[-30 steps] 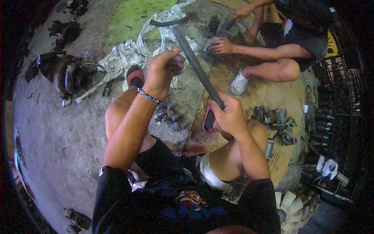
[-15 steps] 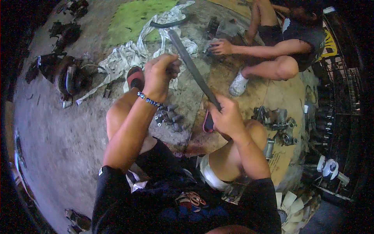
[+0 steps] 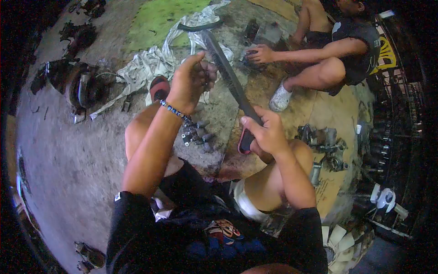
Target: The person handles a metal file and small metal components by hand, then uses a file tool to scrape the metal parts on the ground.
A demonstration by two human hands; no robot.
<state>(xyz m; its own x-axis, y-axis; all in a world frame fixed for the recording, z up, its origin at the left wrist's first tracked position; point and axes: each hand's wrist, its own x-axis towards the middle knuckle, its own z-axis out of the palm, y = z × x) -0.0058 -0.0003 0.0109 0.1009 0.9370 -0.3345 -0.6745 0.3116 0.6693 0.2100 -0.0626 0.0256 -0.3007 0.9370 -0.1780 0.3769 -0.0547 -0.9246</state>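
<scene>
1. A long dark bar is held in the air in front of the person, slanted away toward the upper left.
2. Its near end is clasped by the right grip, with the thumb laid along it.
3. The left grip is held just beside the bar, its fingers loosely bent and the thumb raised apart; nothing is seen pinched in it.
4. Beyond the far end, a curved black hose is seen over white cloth strips; whether it is touched by the bar cannot be told.
5. The floor ahead is partly covered by the cloth and a green sheet.
6. Small metal parts are clustered between the legs.
7. At right, cardboard is occupied by greasy metal components.
8. A dark part is touched by a co-worker's hand.
</scene>
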